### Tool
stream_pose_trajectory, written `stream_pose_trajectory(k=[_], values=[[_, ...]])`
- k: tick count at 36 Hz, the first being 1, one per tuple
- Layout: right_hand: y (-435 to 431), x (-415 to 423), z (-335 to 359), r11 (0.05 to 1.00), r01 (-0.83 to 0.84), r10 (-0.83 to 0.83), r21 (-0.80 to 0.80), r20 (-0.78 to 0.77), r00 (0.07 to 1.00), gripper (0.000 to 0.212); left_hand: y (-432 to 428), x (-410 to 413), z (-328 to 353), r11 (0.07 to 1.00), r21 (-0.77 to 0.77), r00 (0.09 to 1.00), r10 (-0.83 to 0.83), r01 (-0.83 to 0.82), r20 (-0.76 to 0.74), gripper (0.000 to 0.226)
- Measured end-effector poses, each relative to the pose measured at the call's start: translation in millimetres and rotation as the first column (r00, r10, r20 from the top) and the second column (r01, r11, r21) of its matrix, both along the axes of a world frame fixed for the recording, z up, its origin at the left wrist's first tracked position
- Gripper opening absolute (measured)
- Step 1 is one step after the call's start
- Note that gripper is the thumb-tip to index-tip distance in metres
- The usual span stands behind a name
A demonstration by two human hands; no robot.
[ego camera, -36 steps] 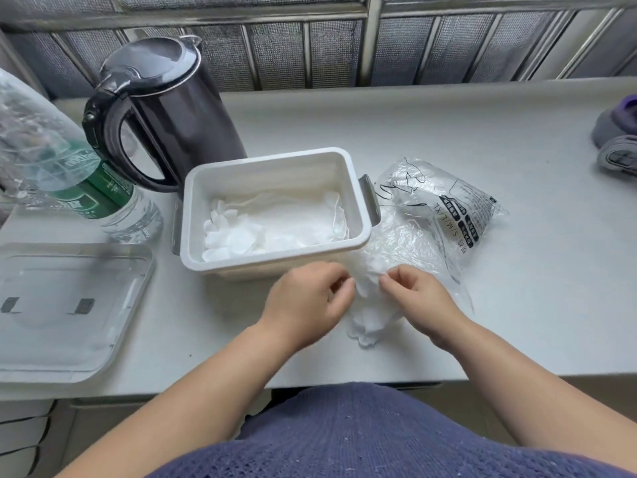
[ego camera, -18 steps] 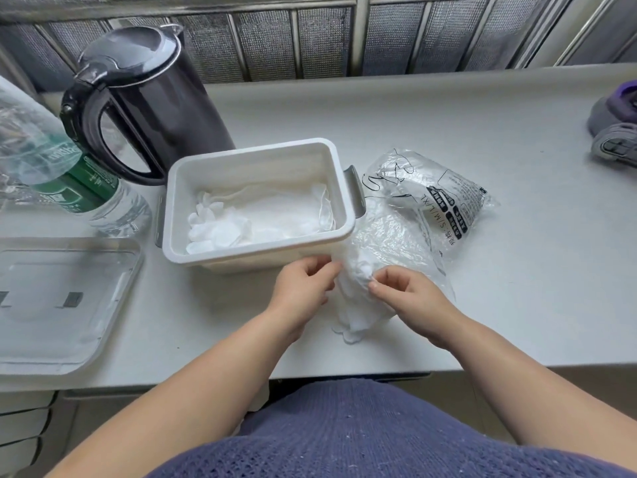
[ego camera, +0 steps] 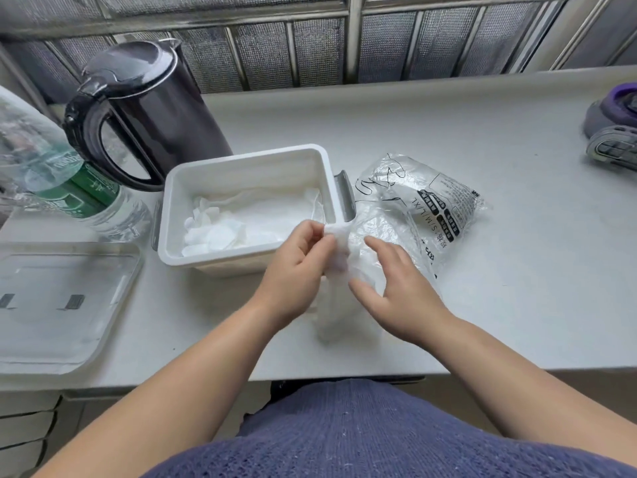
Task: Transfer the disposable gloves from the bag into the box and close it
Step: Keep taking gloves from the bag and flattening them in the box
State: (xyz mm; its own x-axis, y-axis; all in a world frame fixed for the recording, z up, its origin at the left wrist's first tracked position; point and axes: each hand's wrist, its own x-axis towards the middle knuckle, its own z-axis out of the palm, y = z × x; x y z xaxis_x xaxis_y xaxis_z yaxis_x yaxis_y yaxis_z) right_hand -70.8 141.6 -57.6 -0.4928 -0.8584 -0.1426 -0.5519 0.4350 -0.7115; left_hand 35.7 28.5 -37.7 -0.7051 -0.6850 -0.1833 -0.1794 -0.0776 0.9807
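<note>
A white plastic box (ego camera: 206,258) with grey side latches stands open on the counter, with thin clear gloves (ego camera: 220,231) lying inside. To its right lies the crinkled clear glove bag (ego camera: 431,198) with black print. My left hand (ego camera: 296,267) pinches the top of a bunch of clear gloves (ego camera: 332,305) and holds it up by the box's near right corner; the bunch hangs down to the counter. My right hand (ego camera: 396,288) is beside the bunch with fingers spread and relaxed, gripping nothing.
The box's clear lid (ego camera: 58,305) lies flat at the left counter edge. A black electric kettle (ego camera: 144,112) and a lying water bottle (ego camera: 69,188) sit behind and left of the box. A grey-purple object (ego camera: 613,129) is at far right. Window grilles run behind.
My left hand has lifted the bunch of gloves up from the counter toward the box's corner. My right hand has let go of it and opened.
</note>
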Motion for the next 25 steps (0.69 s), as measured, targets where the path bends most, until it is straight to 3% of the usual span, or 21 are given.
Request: stream_pose_trajectory(k=[4, 8, 10, 12, 14, 15, 18, 19, 23, 25], values=[[-9, 4, 21, 0.984, 0.094, -0.055, -0.149, 0.242, 0.969, 0.056, -15, 0, 20, 0.991, 0.117, 0.992, 0.079, -0.068, -0.095, 0.016], [-24, 3, 35, 0.972, 0.186, -0.099, -0.144, 0.468, 0.878, 0.052, -32, 4, 33, 0.915, 0.4, 0.947, 0.178, -0.059, -0.267, 0.016], [-33, 4, 39, 0.978, 0.173, -0.052, -0.115, 0.67, 0.741, 0.058, -40, 8, 37, 0.87, 0.492, 0.915, 0.218, -0.026, -0.338, 0.016], [-38, 1, 40, 0.986, 0.095, 0.067, -0.138, 0.844, 0.532, 0.042, -45, 12, 40, 0.833, 0.553, 0.886, 0.261, -0.007, -0.382, 0.016], [-43, 2, 42, 0.982, 0.033, 0.159, -0.185, 0.913, 0.376, 0.029, -52, 17, 42, 0.816, 0.577, 0.867, 0.302, -0.021, -0.396, 0.016], [-47, 3, 43, 0.982, 0.009, 0.171, -0.188, 0.911, 0.374, 0.028, -57, 20, 43, 0.812, 0.584, 0.858, 0.319, -0.028, -0.403, 0.016], [-59, 5, 40, 0.989, 0.019, 0.109, -0.146, 0.814, 0.57, 0.019, -68, 28, 44, 0.793, 0.607, 0.833, 0.367, -0.048, -0.414, 0.014], [-65, 7, 41, 0.989, 0.037, 0.095, -0.145, 0.801, 0.59, 0.015, -72, 32, 44, 0.783, 0.618, 0.822, 0.393, -0.064, -0.413, 0.014], [-88, 4, 47, 0.962, 0.175, 0.119, -0.21, 0.897, 0.425, 0.013, -92, 53, 41, 0.738, 0.637, 0.757, 0.542, -0.222, -0.364, 0.017], [-101, 3, 52, 0.949, 0.23, 0.134, -0.216, 0.936, 0.324, 0.021, -101, 65, 39, 0.761, 0.567, 0.771, 0.553, -0.314, -0.316, 0.018]])
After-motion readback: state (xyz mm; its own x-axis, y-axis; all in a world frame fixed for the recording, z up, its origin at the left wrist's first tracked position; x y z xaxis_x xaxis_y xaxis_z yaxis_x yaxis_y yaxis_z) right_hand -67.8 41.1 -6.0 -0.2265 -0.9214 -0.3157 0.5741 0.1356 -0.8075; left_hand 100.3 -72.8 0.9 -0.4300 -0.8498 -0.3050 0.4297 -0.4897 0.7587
